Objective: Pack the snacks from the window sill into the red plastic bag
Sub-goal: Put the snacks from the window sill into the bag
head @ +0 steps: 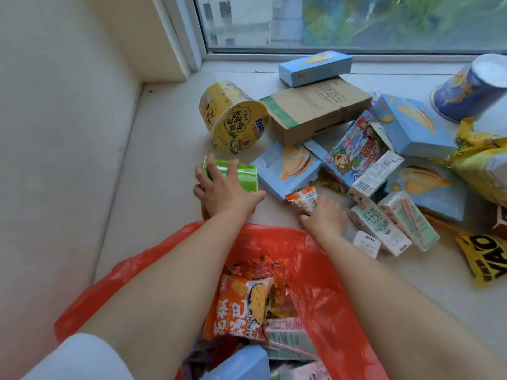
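Note:
The red plastic bag [323, 259] lies open at the sill's near edge, with several snack packets and cartons inside. My left hand [223, 192] grips a green can [241, 175] lying on its side just beyond the bag. My right hand [325, 212] pinches a small orange snack packet [301, 200] to the right of the can. More snacks lie scattered further right: light blue biscuit boxes [285, 168], small milk cartons [380, 226] and a colourful cartoon box [354, 152].
A yellow instant-noodle tub [233, 116] lies tipped behind the can, with a brown cardboard box [315, 111] and a blue box [315, 68] beyond it. A blue cup [472, 89] and yellow bags [485, 157] sit far right. The wall runs along the left; the window stands behind.

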`<act>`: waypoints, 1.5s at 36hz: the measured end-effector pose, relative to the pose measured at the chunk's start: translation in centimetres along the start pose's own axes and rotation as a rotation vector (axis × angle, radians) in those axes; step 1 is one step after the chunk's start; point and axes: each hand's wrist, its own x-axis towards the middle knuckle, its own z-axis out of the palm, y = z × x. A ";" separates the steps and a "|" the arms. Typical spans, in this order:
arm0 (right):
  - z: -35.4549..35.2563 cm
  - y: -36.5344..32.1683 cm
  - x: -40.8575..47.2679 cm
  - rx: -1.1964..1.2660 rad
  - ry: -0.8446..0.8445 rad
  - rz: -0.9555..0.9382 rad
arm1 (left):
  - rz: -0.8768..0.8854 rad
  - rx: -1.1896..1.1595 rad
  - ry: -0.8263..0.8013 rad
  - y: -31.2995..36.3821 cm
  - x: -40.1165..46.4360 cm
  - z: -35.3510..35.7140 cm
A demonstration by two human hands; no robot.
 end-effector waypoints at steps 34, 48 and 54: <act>-3.0 2.0 1.7 -0.063 -0.144 -0.233 | 0.181 -0.016 -0.053 4.2 -1.4 -1.5; -2.1 0.6 5.1 -0.230 -0.092 -0.260 | 0.180 0.030 -0.096 5.8 0.5 -1.9; 0.0 1.1 1.7 -0.013 -0.048 -0.169 | 0.173 0.006 -0.104 5.5 -0.2 -2.0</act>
